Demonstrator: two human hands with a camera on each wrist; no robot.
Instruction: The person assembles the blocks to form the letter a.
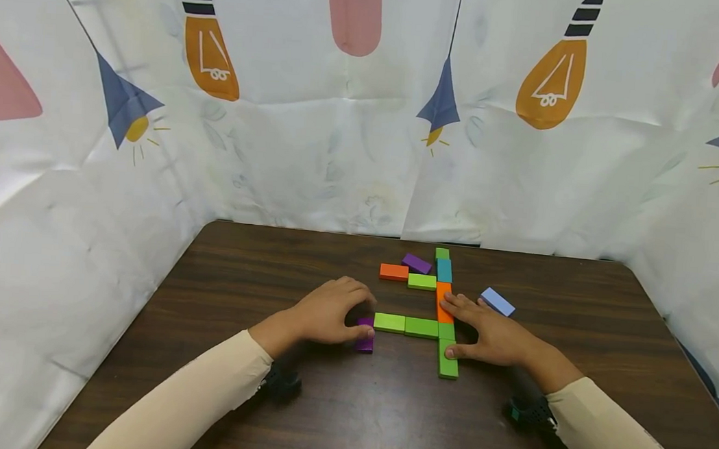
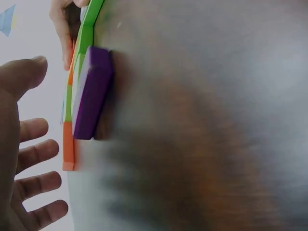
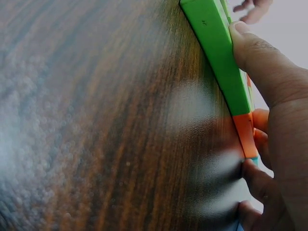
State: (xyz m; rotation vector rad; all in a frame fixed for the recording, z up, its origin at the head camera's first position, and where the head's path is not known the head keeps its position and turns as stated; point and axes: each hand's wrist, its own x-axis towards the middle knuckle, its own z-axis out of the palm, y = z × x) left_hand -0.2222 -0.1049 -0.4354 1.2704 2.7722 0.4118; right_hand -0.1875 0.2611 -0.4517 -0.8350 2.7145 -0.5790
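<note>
Dark surface (image 1: 385, 418) is holding a purple block (image 2: 92, 98) beside the open left hand (image 1: 326, 312). The spread right hand (image 1: 495, 334) is touching a green block (image 1: 447, 368).

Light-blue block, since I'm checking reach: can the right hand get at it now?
Likely yes: the right hand lies close beside the light-blue block, and nothing visible stands between them.
</note>
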